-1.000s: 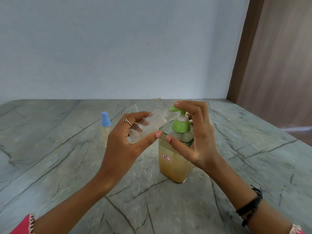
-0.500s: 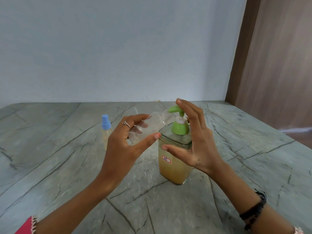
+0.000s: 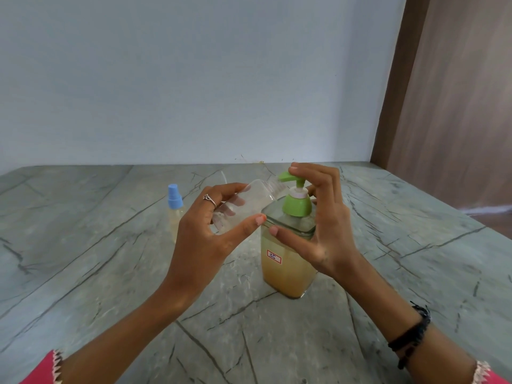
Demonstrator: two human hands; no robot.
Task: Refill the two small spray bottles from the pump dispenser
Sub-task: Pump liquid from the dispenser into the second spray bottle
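A square clear pump dispenser (image 3: 285,273) with yellowish liquid and a green pump head (image 3: 296,205) stands mid-table. My left hand (image 3: 205,239) grips a small clear uncapped bottle (image 3: 249,202), tilted, with its threaded neck right under the green spout. My right hand (image 3: 329,225) arches over the pump. Its fingertips lie on top of the pump head and its thumb rests against the dispenser's front shoulder. A second small spray bottle (image 3: 174,206) with a blue sprayer cap stands upright to the left, partly behind my left hand.
The grey veined stone table (image 3: 83,273) runs back to a pale wall. A thin white tube (image 3: 224,177) lies behind the held bottle. A brown wooden door (image 3: 457,106) stands at the right, past the table's edge.
Almost nothing has moved. The clear bottle stays at the spout, and my right fingers have shifted only slightly on the pump head.
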